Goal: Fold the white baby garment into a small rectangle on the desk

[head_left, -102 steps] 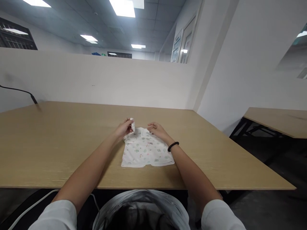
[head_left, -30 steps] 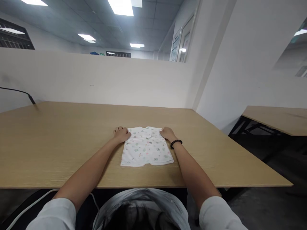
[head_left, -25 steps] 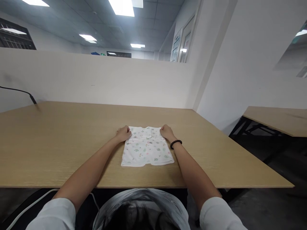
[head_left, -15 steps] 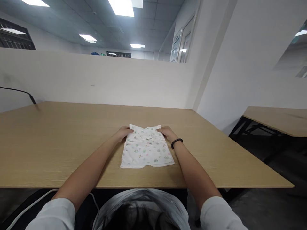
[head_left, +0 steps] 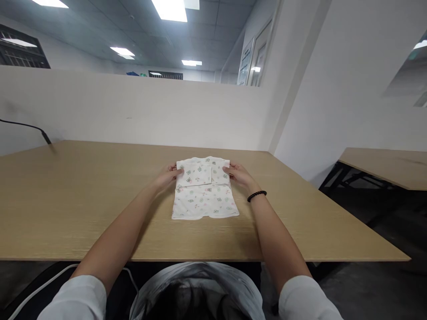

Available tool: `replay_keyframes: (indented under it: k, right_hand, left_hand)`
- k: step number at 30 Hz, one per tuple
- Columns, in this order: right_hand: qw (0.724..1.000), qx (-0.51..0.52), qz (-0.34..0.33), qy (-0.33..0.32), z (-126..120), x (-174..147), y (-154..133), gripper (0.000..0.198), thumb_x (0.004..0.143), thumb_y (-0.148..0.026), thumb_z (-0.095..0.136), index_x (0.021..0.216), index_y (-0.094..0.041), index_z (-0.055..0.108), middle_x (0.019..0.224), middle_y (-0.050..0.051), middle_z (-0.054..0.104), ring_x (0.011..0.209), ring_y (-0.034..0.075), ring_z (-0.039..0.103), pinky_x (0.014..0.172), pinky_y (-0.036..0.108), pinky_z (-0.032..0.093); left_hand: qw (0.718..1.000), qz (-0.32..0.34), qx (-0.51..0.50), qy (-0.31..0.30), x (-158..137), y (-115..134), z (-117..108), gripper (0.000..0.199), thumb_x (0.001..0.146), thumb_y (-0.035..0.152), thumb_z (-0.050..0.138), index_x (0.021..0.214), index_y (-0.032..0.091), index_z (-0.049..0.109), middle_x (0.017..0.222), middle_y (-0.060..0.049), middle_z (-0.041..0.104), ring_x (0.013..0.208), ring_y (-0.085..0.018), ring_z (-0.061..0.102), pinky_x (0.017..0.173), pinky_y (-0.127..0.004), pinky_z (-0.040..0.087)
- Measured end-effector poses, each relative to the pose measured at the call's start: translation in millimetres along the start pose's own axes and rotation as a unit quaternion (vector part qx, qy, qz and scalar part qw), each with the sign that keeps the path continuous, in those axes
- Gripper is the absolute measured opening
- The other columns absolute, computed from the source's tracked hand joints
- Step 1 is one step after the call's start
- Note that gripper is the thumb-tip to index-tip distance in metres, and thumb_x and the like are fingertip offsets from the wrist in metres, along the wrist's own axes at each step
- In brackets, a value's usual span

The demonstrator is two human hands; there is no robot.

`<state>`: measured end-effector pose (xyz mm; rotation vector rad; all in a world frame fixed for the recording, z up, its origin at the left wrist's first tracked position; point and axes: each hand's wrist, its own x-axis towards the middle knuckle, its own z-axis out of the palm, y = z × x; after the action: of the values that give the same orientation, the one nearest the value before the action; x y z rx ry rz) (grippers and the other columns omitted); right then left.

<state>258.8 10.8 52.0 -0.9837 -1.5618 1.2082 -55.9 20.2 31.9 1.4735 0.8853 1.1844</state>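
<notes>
A small white garment (head_left: 205, 200) with a scattered print of little green and pink figures lies before me, its sleeves or sides folded inward over the upper part. My left hand (head_left: 169, 174) pinches its far left corner, thumb on top and fingers behind. At the far right corner, my right hand (head_left: 237, 172) grips the cloth the same way. The far part looks raised off the table, while the near hem rests on the wood. A black beaded bracelet (head_left: 256, 196) circles my right wrist. The fingers under the cloth are partly hidden.
The light wood table (head_left: 100, 200) reaches to a low white partition (head_left: 160, 115). A black cable (head_left: 43, 134) comes over the table's far left. Another table (head_left: 383, 166) stands to the right, across a gap. A white cord (head_left: 43, 289) hangs below the near edge.
Both hands have moved slightly away from me and apart, lifting the garment's far end. The near hem has slid away from the table's front edge, and the upper part appears spread wider.
</notes>
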Motion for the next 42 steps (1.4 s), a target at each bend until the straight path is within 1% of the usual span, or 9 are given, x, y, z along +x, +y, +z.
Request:
replay_keyframes:
  k: [6, 10, 13, 19, 24, 28, 32, 37, 42]
  right_hand:
    - [0.977, -0.083, 0.064, -0.186, -26, -21, -13, 0.038, 0.058, -0.031, 0.083, 0.09, -0.013, 0.073, 0.097, 0.009, 0.07, 0.096, 0.023, 0.062, 0.092, 0.034, 0.044]
    - [0.917, -0.098, 0.165, -0.349, -35, -34, -13, 0.038, 0.054, -0.026, 0.085, 0.088, -0.011, 0.075, 0.112, 0.013, 0.067, 0.116, 0.027, 0.055, 0.098, 0.034, 0.04]
    - [0.904, -0.113, 0.181, -0.369, -37, -39, -17, 0.041, 0.057, -0.028, 0.085, 0.094, -0.012, 0.075, 0.118, 0.013, 0.064, 0.124, 0.027, 0.049, 0.103, 0.034, 0.036]
    - [0.942, -0.15, 0.061, -0.295, -18, -31, -28, 0.055, 0.075, -0.044, 0.074, 0.123, -0.018, 0.064, 0.13, 0.011, 0.058, 0.122, 0.025, 0.05, 0.106, 0.037, 0.035]
    - [0.917, -0.35, 0.014, -0.193, 43, -20, -7, 0.068, 0.094, -0.063, 0.035, 0.151, -0.028, 0.025, 0.156, 0.004, 0.02, 0.144, 0.023, 0.014, 0.117, 0.041, 0.012]
    - [0.854, -0.491, 0.076, -0.155, 82, -20, 28, 0.069, 0.095, -0.065, 0.012, 0.153, -0.028, 0.014, 0.158, 0.005, 0.008, 0.145, 0.027, -0.004, 0.111, 0.059, -0.008]
    - [0.839, -0.52, 0.045, -0.154, 86, -21, 42, 0.067, 0.097, -0.06, 0.008, 0.154, -0.026, 0.014, 0.158, 0.006, 0.011, 0.145, 0.027, -0.001, 0.111, 0.059, -0.006]
    - [0.83, -0.556, 0.001, -0.046, 74, -20, 13, 0.061, 0.097, -0.055, 0.029, 0.128, -0.01, 0.057, 0.13, 0.022, 0.053, 0.124, 0.032, 0.046, 0.102, 0.041, 0.033]
    - [0.825, -0.532, 0.173, -0.081, 63, -25, -11, 0.078, 0.093, -0.068, 0.023, 0.081, -0.009, 0.072, 0.076, 0.019, 0.067, 0.075, 0.029, 0.064, 0.072, 0.036, 0.046]
  left_hand:
    - [0.983, -0.048, 0.105, -0.144, -19, 19, -19, 0.038, 0.05, 0.036, 0.085, 0.077, 0.017, 0.065, 0.082, -0.004, 0.07, 0.084, -0.022, 0.065, 0.08, -0.032, 0.051]
    - [0.884, -0.146, 0.172, -0.409, -29, 29, -22, 0.031, 0.053, 0.036, 0.086, 0.075, 0.02, 0.072, 0.098, -0.008, 0.072, 0.1, -0.027, 0.063, 0.09, -0.034, 0.048]
    - [0.846, -0.152, 0.219, -0.461, -33, 40, -19, 0.034, 0.057, 0.041, 0.084, 0.085, 0.023, 0.075, 0.107, -0.008, 0.071, 0.11, -0.029, 0.059, 0.096, -0.036, 0.045]
    - [0.904, -0.045, 0.312, -0.288, -33, 43, -1, 0.068, 0.076, 0.064, 0.061, 0.135, 0.031, 0.051, 0.149, -0.004, 0.04, 0.139, -0.028, 0.03, 0.114, -0.039, 0.025]
    - [0.865, -0.007, 0.449, -0.225, -36, -1, 40, 0.076, 0.09, 0.064, 0.034, 0.153, 0.025, 0.013, 0.158, -0.004, 0.005, 0.146, -0.029, -0.005, 0.116, -0.052, 0.001]
    - [0.818, 0.012, 0.546, -0.184, -42, -33, 61, 0.07, 0.095, 0.058, 0.022, 0.152, 0.018, 0.017, 0.157, -0.011, 0.013, 0.146, -0.029, 0.003, 0.114, -0.054, -0.002]
    - [0.797, 0.005, 0.589, -0.131, -46, -37, 64, 0.072, 0.093, 0.06, 0.022, 0.15, 0.017, 0.024, 0.155, -0.014, 0.023, 0.145, -0.034, 0.012, 0.113, -0.057, 0.003]
    - [0.793, 0.013, 0.602, -0.094, -45, -24, 64, 0.07, 0.089, 0.063, 0.03, 0.136, 0.014, 0.047, 0.14, -0.021, 0.047, 0.129, -0.037, 0.042, 0.105, -0.048, 0.03]
    - [0.789, -0.031, 0.614, -0.024, -38, -8, 57, 0.058, 0.087, 0.057, 0.034, 0.102, 0.012, 0.068, 0.104, -0.023, 0.066, 0.098, -0.037, 0.062, 0.082, -0.044, 0.046]
